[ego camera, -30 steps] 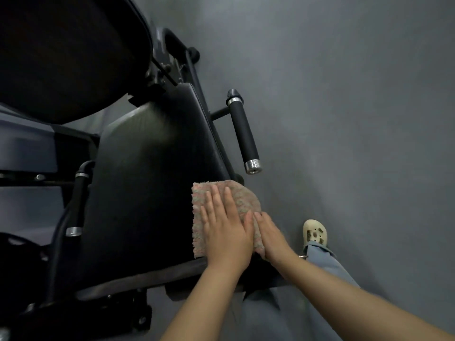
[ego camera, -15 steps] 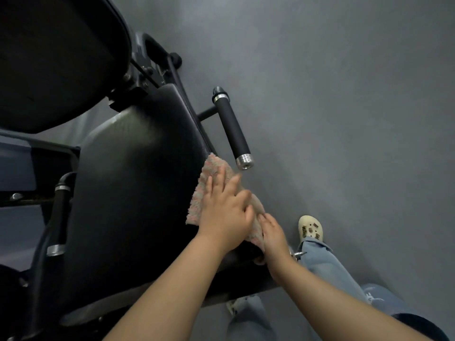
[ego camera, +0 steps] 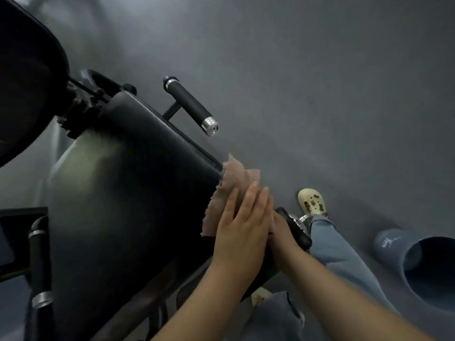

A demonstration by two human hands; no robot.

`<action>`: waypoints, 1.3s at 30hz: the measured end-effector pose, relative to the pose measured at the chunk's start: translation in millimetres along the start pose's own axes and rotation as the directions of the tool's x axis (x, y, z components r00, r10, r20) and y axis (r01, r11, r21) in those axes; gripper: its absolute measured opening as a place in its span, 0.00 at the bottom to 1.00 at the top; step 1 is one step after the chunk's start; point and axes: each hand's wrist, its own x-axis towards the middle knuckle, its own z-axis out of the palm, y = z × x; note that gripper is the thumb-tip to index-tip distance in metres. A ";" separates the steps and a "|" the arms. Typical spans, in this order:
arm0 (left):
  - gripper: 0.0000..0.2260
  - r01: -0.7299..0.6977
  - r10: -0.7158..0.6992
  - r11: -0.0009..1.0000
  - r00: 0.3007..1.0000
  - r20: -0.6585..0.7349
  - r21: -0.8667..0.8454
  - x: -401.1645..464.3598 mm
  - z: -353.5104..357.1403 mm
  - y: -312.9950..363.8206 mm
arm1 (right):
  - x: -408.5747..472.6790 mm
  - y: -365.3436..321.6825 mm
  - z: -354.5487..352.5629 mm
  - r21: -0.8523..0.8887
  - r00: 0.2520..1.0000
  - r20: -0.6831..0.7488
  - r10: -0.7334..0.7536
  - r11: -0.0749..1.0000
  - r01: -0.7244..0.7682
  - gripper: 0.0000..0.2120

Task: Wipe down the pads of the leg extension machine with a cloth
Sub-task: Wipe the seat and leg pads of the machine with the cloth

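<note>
The pinkish cloth (ego camera: 232, 193) lies over the right edge of the black seat pad (ego camera: 128, 193), just right of the frame's centre, one corner sticking up past the pad's rim. The left hand (ego camera: 242, 226) presses flat on the cloth, fingers straight and held together. The right hand (ego camera: 283, 238) sits just beside it lower right, mostly hidden behind the left hand; I cannot tell whether its fingers curl round anything. A black handle (ego camera: 189, 105) with a chrome end juts out above the pad at upper centre. The back pad (ego camera: 27, 77) fills the upper left. A cream clog (ego camera: 312, 201) stands on the grey floor (ego camera: 320, 82) at right
</note>
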 end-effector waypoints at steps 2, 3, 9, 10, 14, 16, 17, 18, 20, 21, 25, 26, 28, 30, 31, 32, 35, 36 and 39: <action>0.27 -0.037 0.037 0.998 0.999 -0.020 -0.040 -21.8 5.4 1.2 | -0.4 -13.6 1.5 0.103 0.997 0.061 -0.038 0.994 0.032 0.15; 0.26 -0.033 0.033 0.998 0.999 -0.004 -0.060 -34.2 8.8 1.9 | 8.0 -17.6 0.7 0.126 0.999 0.045 -0.017 0.992 0.011 0.15; 0.21 0.445 -0.459 0.581 0.870 0.177 -0.681 -73.0 18.6 28.3 | 26.9 -36.6 -3.2 0.055 0.987 0.160 -0.016 0.998 0.007 0.21; 0.19 0.519 -0.562 0.232 0.762 0.322 -0.823 -65.4 9.9 33.9 | 26.7 -32.3 0.9 0.051 0.988 0.151 -0.037 0.998 0.030 0.19; 0.14 -0.085 -0.305 -0.948 0.517 0.800 -0.306 -35.1 0.3 22.4 | 38.0 -30.1 2.6 0.173 0.993 0.113 -0.045 0.985 0.025 0.20; 0.12 -0.409 -0.226 -0.912 0.528 0.819 0.012 -31.6 1.5 13.2 | 44.7 -25.6 6.7 0.256 0.989 0.142 -0.030 0.967 -0.008 0.24; 0.13 -0.468 -0.225 -0.882 0.517 0.826 0.053 -33.4 2.5 11.9 | 46.4 -22.5 11.0 0.292 0.988 0.151 -0.017 0.956 -0.029 0.26; 0.14 -0.503 -0.224 -0.861 0.506 0.833 0.074 -36.1 5.2 11.7 | 49.1 -18.8 15.1 0.302 0.987 0.164 0.000 0.952 -0.050 0.28; 0.16 -0.537 -0.225 -0.837 0.509 0.831 0.102 -43.7 16.2 10.1 | 53.6 -10.1 21.6 0.351 0.980 0.196 -0.017 0.935 -0.054 0.28; 0.19 -0.551 -0.223 -0.825 0.517 0.827 0.122 -47.8 22.5 7.0 | 52.7 -5.9 26.8 0.406 0.975 0.216 -0.043 0.913 -0.049 0.30; 0.22 -0.608 -0.216 -0.772 0.526 0.823 0.186 -66.2 45.7 -7.1 | 53.5 14.6 38.5 0.245 0.984 0.120 -0.135 0.964 0.103 0.20; 0.22 -0.625 -0.220 -0.755 0.526 0.821 0.199 -70.4 50.1 -9.0 | 53.7 20.1 40.3 0.213 0.983 0.110 -0.144 0.970 0.118 0.18; 0.22 -0.656 -0.222 -0.721 0.522 0.824 0.222 -81.8 57.8 -13.7 | 54.7 32.6 47.1 0.221 0.980 0.151 -0.128 0.971 0.092 0.18; 0.21 -0.676 -0.232 -0.705 0.502 0.833 0.212 -99.6 64.4 -21.8 | 54.0 52.6 56.2 0.178 0.988 0.143 -0.062 0.983 0.036 0.19; 0.20 -0.682 -0.238 -0.705 0.486 0.841 0.194 -110.9 66.8 -26.7 | 51.5 63.2 61.4 0.162 0.987 0.160 -0.018 0.987 -0.009 0.22; 0.20 -0.685 -0.246 -0.707 0.471 0.847 0.176 -121.4 68.9 -30.6 | 50.1 74.2 65.7 0.115 0.983 0.182 0.002 0.993 -0.023 0.25; 0.21 -0.705 -0.267 -0.696 0.432 0.861 0.137 -139.3 71.5 -37.0 | 43.8 94.3 68.7 0.010 0.988 0.154 -0.001 1.000 0.000 0.22; 0.20 -0.717 -0.271 -0.684 0.421 0.865 0.135 -139.0 71.4 -36.0 | 42.2 94.9 65.8 0.020 0.991 0.133 0.014 1.000 -0.017 0.19; 0.16 -0.723 -0.274 -0.674 0.432 0.859 0.148 -124.2 66.4 -27.3 | 39.4 82.4 53.2 0.131 0.991 0.134 -0.001 0.991 -0.017 0.14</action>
